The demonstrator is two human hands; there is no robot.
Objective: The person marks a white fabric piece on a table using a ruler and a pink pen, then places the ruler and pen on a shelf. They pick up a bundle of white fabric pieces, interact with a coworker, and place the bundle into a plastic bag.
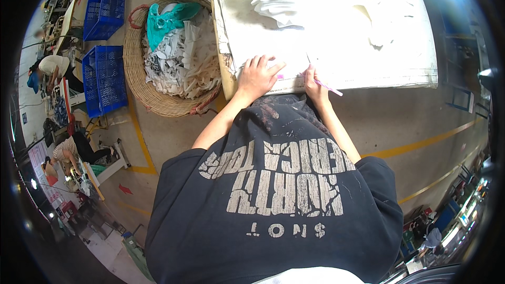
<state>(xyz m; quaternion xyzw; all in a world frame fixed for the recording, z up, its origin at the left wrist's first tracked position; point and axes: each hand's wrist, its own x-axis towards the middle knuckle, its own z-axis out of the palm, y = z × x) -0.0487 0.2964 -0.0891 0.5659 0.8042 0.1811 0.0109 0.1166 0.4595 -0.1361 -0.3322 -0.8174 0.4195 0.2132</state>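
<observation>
My left hand (257, 77) lies flat on the near edge of the white worktable (347, 58), its fingers spread. Close to its thumb is a small pink-purple mark or scrap (280, 77), too small to make out. To the right, my right hand (315, 88) is closed around a slim purple pen-like tool (330, 89). The tool's back end sticks out to the lower right, and a thin dark point shows beyond the fingers. Glare washes out the tabletop, so I cannot tell whether a pale sheet lies under my hands.
A fanned stack of white pieces (278, 1) lies farther back on the table, with more pale pieces (376, 18) to its right. Left of the table stands a wicker basket (138, 81) of scraps and green cloth (164, 21). Beyond are blue crates (105, 88) and people working.
</observation>
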